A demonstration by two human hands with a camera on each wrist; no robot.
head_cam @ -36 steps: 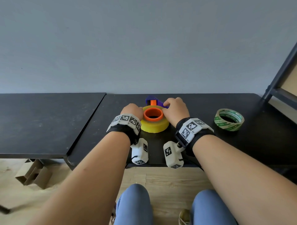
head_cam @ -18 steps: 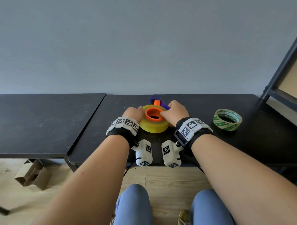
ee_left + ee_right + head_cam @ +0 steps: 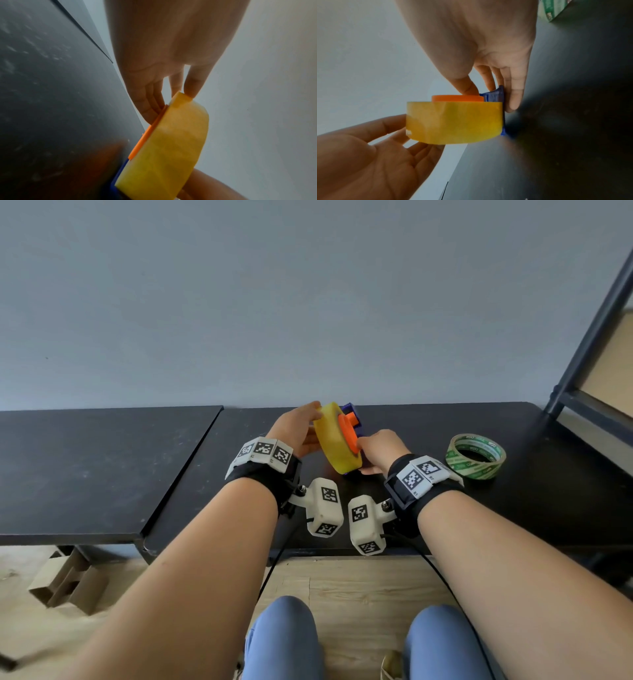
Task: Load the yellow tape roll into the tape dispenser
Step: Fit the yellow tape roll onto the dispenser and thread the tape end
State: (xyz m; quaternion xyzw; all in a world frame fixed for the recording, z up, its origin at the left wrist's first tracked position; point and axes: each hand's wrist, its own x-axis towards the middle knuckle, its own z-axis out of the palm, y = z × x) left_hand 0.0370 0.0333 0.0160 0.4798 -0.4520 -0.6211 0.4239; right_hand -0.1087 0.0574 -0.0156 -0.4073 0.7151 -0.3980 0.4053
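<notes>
The yellow tape roll (image 3: 334,445) sits on the orange hub (image 3: 348,436) of the blue tape dispenser (image 3: 351,409). The whole stands tipped up on edge on the black table (image 3: 428,508). My left hand (image 3: 303,426) holds the roll from the left, thumb on its top rim (image 3: 190,93) and fingers on its back face (image 3: 149,112). My right hand (image 3: 376,448) pinches the dispenser, thumb on the orange hub (image 3: 457,98) and fingers behind the blue frame (image 3: 494,94). The dispenser's handle and blade are hidden.
A green-printed tape roll (image 3: 475,455) lies flat on the table to the right of my right hand. A second black table (image 3: 85,467) adjoins on the left. A dark shelf frame (image 3: 589,364) rises at the right edge, and the grey wall is close behind.
The roll and dispenser lay flat on the table; now they are tipped up on edge, hub facing right. My left hand moved up round the roll's rim.
</notes>
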